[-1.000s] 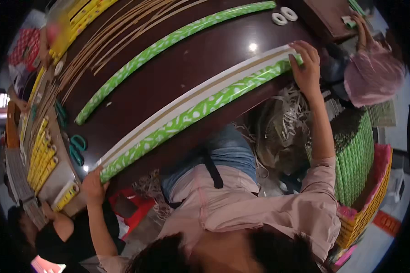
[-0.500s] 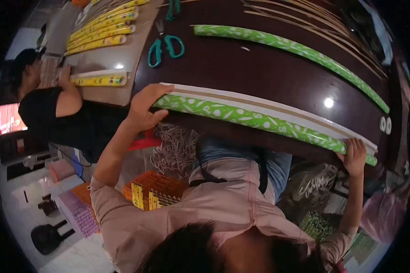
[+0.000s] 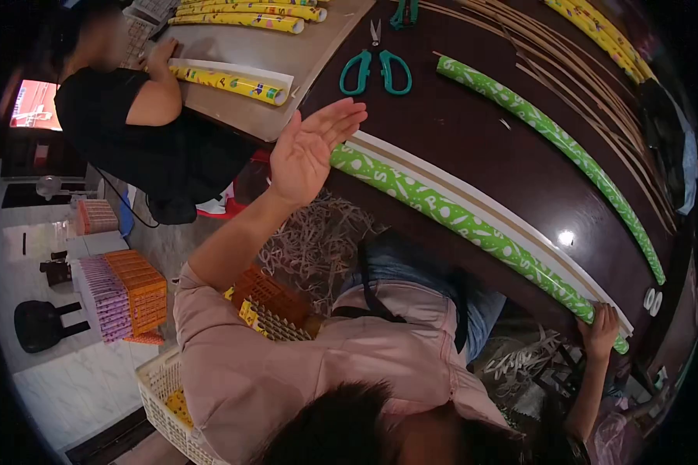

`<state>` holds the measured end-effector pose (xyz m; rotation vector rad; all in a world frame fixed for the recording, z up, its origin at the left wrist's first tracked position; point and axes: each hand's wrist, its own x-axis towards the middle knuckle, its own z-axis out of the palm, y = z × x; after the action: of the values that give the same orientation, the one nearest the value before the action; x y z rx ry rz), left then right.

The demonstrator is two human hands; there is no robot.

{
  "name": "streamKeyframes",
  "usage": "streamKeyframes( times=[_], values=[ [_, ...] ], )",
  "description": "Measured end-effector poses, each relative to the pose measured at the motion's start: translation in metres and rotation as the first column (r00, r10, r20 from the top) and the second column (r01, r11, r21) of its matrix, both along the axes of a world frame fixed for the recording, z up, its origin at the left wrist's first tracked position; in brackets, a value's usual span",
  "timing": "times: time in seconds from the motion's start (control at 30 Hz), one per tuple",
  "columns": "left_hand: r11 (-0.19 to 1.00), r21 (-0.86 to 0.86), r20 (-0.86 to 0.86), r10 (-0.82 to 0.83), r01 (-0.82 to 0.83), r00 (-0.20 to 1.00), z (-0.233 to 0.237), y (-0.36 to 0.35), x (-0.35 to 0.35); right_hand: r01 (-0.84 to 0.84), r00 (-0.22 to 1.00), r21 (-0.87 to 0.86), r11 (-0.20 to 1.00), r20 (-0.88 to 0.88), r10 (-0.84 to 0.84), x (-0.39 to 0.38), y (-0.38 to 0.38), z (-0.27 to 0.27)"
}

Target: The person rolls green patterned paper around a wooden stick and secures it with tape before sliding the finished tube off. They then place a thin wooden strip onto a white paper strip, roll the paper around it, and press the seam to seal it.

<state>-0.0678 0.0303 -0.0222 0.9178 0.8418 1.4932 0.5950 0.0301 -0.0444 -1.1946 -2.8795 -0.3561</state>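
Observation:
A green patterned roll of wrapping paper (image 3: 473, 225) lies along the front edge of the dark table, its white underside and a thin brown stick showing along the far side. My left hand (image 3: 306, 159) is open at the roll's left end, palm turned up and fingers stretched out, with nothing in it. At the other end, my right hand (image 3: 599, 333) has its fingers wrapped over the roll. Farther back lies a second, narrower green roll (image 3: 566, 143). Teal-handled scissors (image 3: 376, 70) rest beyond my left hand, blades slightly apart.
Thin wooden strips (image 3: 551, 54) and yellow rolls (image 3: 597, 39) lie at the far right. Two white rings (image 3: 653, 302) sit near the right edge. To the left, a person in black (image 3: 124, 132) works beside a yellow roll (image 3: 225, 80). Paper shreds (image 3: 310, 240) cover the floor below.
My left hand has let go of the roll's left end and opened, palm up. My right hand stays on the right end. The view has turned, shifting the table rightward.

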Motion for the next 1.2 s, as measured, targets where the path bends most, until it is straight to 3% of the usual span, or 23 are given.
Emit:
streamKeyframes(
  times=[0.1,0.13,0.17,0.2,0.23,0.27,0.3,0.33,0.37,0.47,0.53,0.6,0.67,0.8,0.83,0.9,1.03,1.07,1.13,1.2],
  values=[
    [0.999,0.020,0.084,-0.047,0.046,0.995,-0.001,0.001,-0.002,0.014,0.999,-0.002,1.000,0.036,-0.014,0.007,0.003,-0.001],
    [0.998,0.023,-0.233,0.063,-0.059,0.971,0.001,-0.001,-0.001,0.031,0.998,-0.029,0.999,0.053,-0.029,0.009,0.000,-0.001],
    [0.987,0.058,-0.521,0.156,-0.147,0.839,0.003,-0.003,0.002,0.013,0.997,0.018,1.000,0.070,-0.014,0.003,-0.004,0.002],
    [0.954,0.290,-0.737,0.274,-0.076,0.618,0.007,-0.007,0.002,0.006,0.995,0.062,0.998,0.095,-0.011,-0.003,-0.007,0.008],
    [0.932,0.347,-0.864,0.275,0.103,0.422,0.012,-0.009,0.008,-0.063,0.998,0.088,0.994,0.004,0.063,0.003,-0.003,0.000],
    [0.884,0.363,-0.927,0.311,0.294,0.211,0.018,-0.009,0.018,-0.025,0.999,0.051,0.998,0.027,0.024,0.002,-0.004,-0.001],
    [0.851,0.301,-0.951,0.298,0.431,0.076,0.021,-0.011,0.030,0.019,0.998,0.011,1.000,0.055,-0.020,0.002,-0.006,0.002],
    [0.830,0.276,-0.951,0.309,0.484,0.013,0.019,-0.011,0.041,0.061,0.996,-0.076,0.995,0.072,-0.056,-0.003,-0.005,0.007],
    [0.805,0.255,-0.943,0.329,0.536,-0.045,0.016,-0.010,0.051,-0.007,0.999,0.004,1.000,0.044,0.007,-0.016,-0.004,0.015],
    [0.780,0.218,-0.948,0.313,0.587,-0.064,0.018,-0.002,0.071,0.052,0.998,-0.105,0.993,0.034,-0.049,-0.042,-0.001,0.032],
    [0.741,0.244,-0.943,0.331,0.626,-0.024,0.015,-0.001,0.085,0.039,0.999,-0.045,0.998,0.008,-0.039,-0.057,-0.001,0.041],
    [0.767,0.248,-0.929,0.362,0.592,-0.080,0.008,0.000,0.094,0.024,1.000,-0.015,1.000,-0.004,-0.025,-0.065,-0.001,0.045],
    [0.773,0.264,-0.930,0.362,0.577,-0.060,0.004,0.000,0.096,0.077,0.996,-0.127,0.989,-0.026,-0.081,-0.061,-0.002,0.042],
    [0.764,0.304,-0.921,0.388,0.569,-0.028,0.002,0.004,0.097,0.236,0.946,0.007,0.972,0.227,-0.231,-0.078,-0.015,0.051],
    [0.765,0.301,-0.920,0.390,0.569,-0.037,0.003,0.004,0.097,0.249,0.941,0.011,0.969,0.234,-0.244,-0.085,-0.017,0.057],
    [0.766,0.303,-0.922,0.387,0.566,-0.030,0.002,0.004,0.097,0.125,0.976,0.193,0.973,0.152,-0.155,-0.098,-0.017,0.072],
    [0.758,0.318,-0.914,0.405,0.570,-0.028,0.002,0.002,0.098,0.237,0.916,-0.201,0.950,-0.278,-0.288,-0.135,0.007,0.068],
    [0.763,0.306,-0.919,0.393,0.570,-0.031,0.003,0.002,0.098,0.237,0.915,-0.201,0.951,-0.284,-0.288,-0.143,0.014,0.065],
    [0.769,0.292,-0.924,0.381,0.569,-0.041,0.004,0.001,0.097,0.161,0.810,-0.451,0.878,-0.448,-0.379,-0.153,0.027,0.061],
    [0.776,0.296,-0.930,0.368,0.557,-0.018,0.001,-0.001,0.095,0.170,0.828,-0.525,0.834,-0.383,-0.410,-0.159,0.036,0.066]
  ],
)
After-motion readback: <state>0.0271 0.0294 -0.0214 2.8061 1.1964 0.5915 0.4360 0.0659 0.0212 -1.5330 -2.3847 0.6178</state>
